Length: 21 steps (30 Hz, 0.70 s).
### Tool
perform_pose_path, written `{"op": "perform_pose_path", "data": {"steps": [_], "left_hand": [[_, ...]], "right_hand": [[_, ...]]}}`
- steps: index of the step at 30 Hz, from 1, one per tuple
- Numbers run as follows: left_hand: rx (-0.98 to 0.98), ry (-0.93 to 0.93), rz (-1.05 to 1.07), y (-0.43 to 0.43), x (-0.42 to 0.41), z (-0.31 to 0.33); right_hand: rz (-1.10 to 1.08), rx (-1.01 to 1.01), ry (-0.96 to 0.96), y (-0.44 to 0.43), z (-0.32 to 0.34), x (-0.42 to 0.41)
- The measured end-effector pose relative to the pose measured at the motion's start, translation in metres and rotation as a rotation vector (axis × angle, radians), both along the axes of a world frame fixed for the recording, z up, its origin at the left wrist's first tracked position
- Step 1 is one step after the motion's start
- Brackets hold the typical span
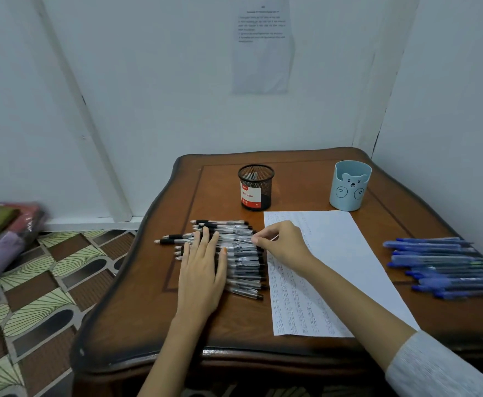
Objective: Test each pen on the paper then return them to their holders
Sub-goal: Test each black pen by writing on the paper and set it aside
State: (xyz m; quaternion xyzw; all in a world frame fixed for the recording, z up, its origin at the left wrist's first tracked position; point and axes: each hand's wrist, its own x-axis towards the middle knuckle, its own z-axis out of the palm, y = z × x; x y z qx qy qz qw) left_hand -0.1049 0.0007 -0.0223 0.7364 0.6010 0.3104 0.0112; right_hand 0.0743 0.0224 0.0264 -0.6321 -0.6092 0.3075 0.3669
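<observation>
From where I stand, the sorting looks barely begun. The black pens [243,267] lie in a loose heap on the left of the counter [300,181], and the left hand [203,270] rests flat on them with straight fingers, gripping nothing. The right hand [283,245] reaches across from the paper [335,253] and pinches a single black pen [246,240] at the heap's right edge between thumb and fingertips. The paper's near left part is crowded with columns of small scribbles, so I judge a good deal of testing is done, though its right side is blank. The blue pens [446,267] lie in a heap at the far right. No pens stand in the mesh holder [256,187] or the bear holder [350,186], so every return is left to do.
</observation>
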Motion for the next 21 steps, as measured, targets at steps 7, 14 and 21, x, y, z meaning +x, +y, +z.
{"op": "perform_pose_path", "data": {"steps": [7,14,21], "left_hand": [[0.01,0.001,0.007,0.001,0.001,-0.001],[0.044,0.001,-0.025,-0.003,0.002,0.004],[0.108,-0.021,-0.12,-0.012,0.033,0.021]], "right_hand": [[0.128,0.049,-0.303,0.002,0.008,0.004],[0.006,0.12,0.25,-0.007,0.026,0.026],[-0.206,0.296,1.001,-0.012,0.06,0.079]]}}
